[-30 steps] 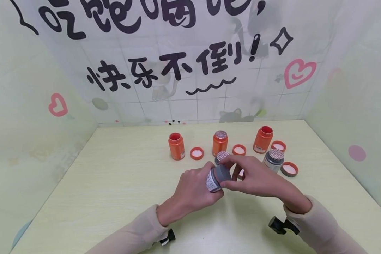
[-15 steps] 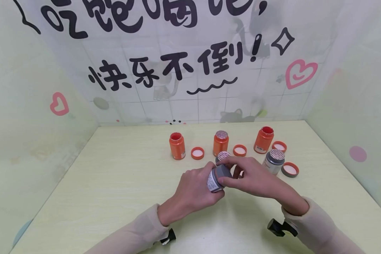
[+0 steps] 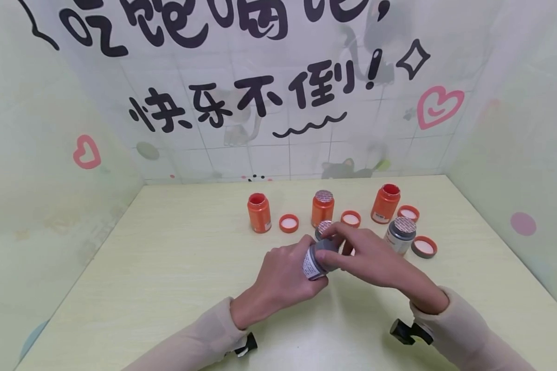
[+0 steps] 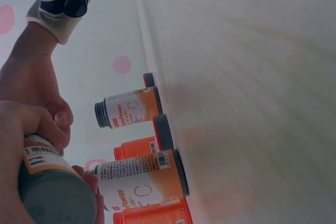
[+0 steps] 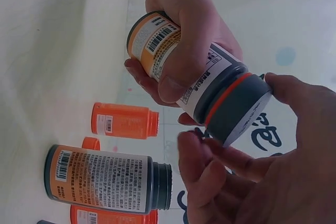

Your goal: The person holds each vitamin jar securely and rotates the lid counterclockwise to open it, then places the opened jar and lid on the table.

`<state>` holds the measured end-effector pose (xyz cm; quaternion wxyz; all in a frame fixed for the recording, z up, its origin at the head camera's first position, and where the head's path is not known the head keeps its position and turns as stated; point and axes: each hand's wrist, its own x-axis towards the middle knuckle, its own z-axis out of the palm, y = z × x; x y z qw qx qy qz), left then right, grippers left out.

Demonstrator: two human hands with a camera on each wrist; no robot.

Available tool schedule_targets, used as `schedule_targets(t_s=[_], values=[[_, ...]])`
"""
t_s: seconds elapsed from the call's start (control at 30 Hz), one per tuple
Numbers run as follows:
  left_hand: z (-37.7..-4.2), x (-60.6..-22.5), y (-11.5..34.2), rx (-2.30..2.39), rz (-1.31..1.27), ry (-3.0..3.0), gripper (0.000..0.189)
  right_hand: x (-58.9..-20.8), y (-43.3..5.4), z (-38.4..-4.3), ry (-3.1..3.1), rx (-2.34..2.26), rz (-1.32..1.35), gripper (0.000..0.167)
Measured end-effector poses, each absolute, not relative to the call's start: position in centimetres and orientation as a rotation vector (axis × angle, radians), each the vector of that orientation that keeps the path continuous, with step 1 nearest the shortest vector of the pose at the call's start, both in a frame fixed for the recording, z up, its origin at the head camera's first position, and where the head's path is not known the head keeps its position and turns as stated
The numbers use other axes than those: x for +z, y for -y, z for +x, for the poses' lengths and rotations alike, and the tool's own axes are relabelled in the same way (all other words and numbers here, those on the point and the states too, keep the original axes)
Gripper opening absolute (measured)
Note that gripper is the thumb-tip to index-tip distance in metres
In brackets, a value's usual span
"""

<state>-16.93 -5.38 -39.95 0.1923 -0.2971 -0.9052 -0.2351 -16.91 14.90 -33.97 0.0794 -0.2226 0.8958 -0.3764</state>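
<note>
My left hand [image 3: 285, 273] grips a grey bottle [image 5: 215, 74] with a white and orange label, tilted above the table. Its grey cap [image 5: 239, 109], with an orange ring at the lower edge, is on the neck. Thumb and fingers of my right hand [image 3: 376, 257] pinch this cap from the side, as the right wrist view shows. In the left wrist view the bottle's dark base [image 4: 60, 203] faces the camera. Right behind the hands stands a second grey bottle [image 3: 325, 226] with a silvery patterned seal, partly hidden by my right hand.
Farther back stand three orange bottles, at left [image 3: 259, 216], middle [image 3: 322, 212] and right [image 3: 384, 207]. Another grey bottle [image 3: 399, 238] with a patterned seal stands right of my hands. Several upturned caps lie near them, including an orange one [image 3: 289, 223] and a grey one [image 3: 424, 248].
My right thumb and fingers have shifted around the cap, and the thumb now covers more of it. The left hand and the bottle stay nearly in place.
</note>
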Motion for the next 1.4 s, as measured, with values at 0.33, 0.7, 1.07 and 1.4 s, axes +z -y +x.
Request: schedule_targets(t_s=[0.33,0.7,1.07,1.4], values=[[-16.9,-39.9,5.4,-0.722,-0.825,2.563,0.044,-34.0,-15.4,-17.0,-2.677,-1.09,-0.82,0.046],[-17.0,-39.9,5.5,-0.759,-0.814,2.558,0.043,-33.8,-15.2,-17.0,-2.717,-1.102,-0.718,0.05],[-16.9,-39.9,5.4,-0.772,-0.814,2.556,0.041,-33.7,-15.5,-16.9,-2.712,-1.102,-0.764,0.044],[-16.9,-39.9,5.4,-0.836,-0.8,2.577,0.044,-33.6,-15.7,-16.9,-2.705,-1.103,-0.809,0.059]])
